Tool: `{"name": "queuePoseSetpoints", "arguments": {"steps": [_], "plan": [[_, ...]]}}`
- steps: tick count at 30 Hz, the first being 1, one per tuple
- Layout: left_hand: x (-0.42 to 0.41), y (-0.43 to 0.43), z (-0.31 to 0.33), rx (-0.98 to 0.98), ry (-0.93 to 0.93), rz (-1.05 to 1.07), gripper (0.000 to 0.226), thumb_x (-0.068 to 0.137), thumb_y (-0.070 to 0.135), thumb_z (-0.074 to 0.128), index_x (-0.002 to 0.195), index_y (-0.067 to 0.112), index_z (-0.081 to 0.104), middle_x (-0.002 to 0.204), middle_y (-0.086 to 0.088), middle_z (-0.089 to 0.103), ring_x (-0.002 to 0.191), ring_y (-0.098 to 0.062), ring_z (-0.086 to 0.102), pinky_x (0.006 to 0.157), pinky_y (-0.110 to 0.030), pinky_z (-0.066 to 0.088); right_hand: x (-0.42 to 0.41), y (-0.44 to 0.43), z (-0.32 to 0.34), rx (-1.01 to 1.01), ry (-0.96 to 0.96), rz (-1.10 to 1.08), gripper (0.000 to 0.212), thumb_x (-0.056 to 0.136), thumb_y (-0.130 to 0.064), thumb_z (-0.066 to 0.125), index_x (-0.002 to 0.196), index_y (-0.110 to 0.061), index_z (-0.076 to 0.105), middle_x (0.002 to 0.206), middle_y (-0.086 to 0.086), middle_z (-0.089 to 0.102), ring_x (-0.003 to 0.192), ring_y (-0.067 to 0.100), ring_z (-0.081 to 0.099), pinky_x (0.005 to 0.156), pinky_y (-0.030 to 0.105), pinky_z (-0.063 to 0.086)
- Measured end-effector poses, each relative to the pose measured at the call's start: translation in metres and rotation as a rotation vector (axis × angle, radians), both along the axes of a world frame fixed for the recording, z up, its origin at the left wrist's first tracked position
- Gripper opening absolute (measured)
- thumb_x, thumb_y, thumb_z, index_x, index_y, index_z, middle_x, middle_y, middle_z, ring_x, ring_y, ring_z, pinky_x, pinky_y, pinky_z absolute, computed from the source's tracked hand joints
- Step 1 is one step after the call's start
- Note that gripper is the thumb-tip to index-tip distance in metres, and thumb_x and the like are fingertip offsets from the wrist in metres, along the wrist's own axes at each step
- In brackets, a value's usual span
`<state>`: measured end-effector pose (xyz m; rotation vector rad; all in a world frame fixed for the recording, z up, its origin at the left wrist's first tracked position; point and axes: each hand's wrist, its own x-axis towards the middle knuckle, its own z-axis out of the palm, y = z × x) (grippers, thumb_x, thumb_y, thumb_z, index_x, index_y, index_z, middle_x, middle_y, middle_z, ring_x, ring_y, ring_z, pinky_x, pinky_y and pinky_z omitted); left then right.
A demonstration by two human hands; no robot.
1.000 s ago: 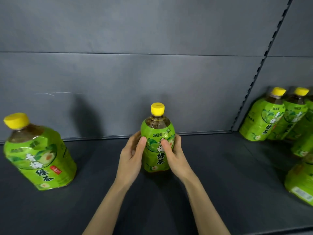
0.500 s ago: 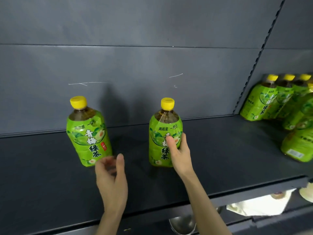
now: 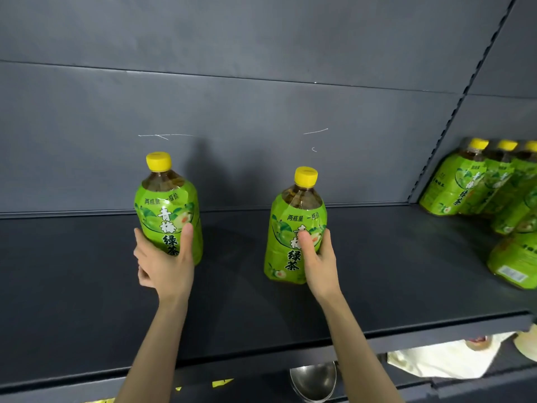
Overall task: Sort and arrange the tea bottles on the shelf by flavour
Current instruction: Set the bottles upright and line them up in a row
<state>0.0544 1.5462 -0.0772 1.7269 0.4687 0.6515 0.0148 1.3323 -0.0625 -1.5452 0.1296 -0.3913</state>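
The left hand [image 3: 165, 263] is wrapped round the lower half of one tea bottle [image 3: 167, 199], thumb laid up the front of the label and fingers curled round its far side. The right hand [image 3: 318, 257] grips a second tea bottle [image 3: 290, 219] the same way, thumb pressed on the label and fingers round the right flank. Both bottles stand upright on the dark shelf [image 3: 377, 271]. The left one is nearer the back panel [image 3: 261, 112] and the right one a little further forward, and they are well apart from each other. Each has a green label and a yellow cap, so they look to be the same flavour. Off to the right, past the slotted upright, a cluster of bottles [image 3: 476, 184] with matching labels is packed close together, well apart from the two in hand. Judging by this, the sorting is partly done: one group is gathered, and these two have yet to be set beside it or lined up with each other. Whether other flavours wait elsewhere cannot be told. Below the shelf edge a metal bowl [image 3: 313, 379] and a pale bag [image 3: 441, 359] show.
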Motion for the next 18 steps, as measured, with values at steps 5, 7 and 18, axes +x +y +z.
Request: {"name": "queuePoseSetpoints", "arguments": {"steps": [5,7,18], "plan": [[0.002,-0.002,0.006,0.090,0.067,-0.037,0.103,0.055,0.065,0.074,0.137,0.018,0.036,0.133,-0.015,0.035,0.128,-0.031,0.033,0.110,-0.052,0.009,0.003,0.001,-0.002,0.030,0.005,0.001,0.022,0.093,-0.027,0.058,0.114,-0.025,0.053,0.106,-0.005,0.067,0.086,-0.004,0.066,0.066,0.012,0.051],[0.000,-0.005,0.004,0.102,0.067,-0.093,0.094,0.058,0.056,0.082,0.131,0.016,0.038,0.132,-0.013,0.036,0.126,-0.029,0.034,0.110,-0.053,0.013,0.004,0.003,-0.003,0.062,0.009,0.000,0.023,0.091,-0.030,0.062,0.112,-0.027,0.053,0.107,-0.003,0.067,0.088,-0.001,0.067,0.066,0.013,0.051],[-0.010,-0.026,0.004,-0.144,-0.072,-0.484,0.062,0.079,0.036,0.073,0.127,0.011,0.044,0.109,-0.001,0.059,0.103,-0.016,0.060,0.061,-0.014,0.052,-0.013,0.014,0.001,0.180,-0.010,-0.018,0.042,0.076,-0.043,0.068,0.111,-0.025,0.054,0.099,-0.008,0.068,0.082,-0.004,0.068,0.061,0.011,0.050]]}}
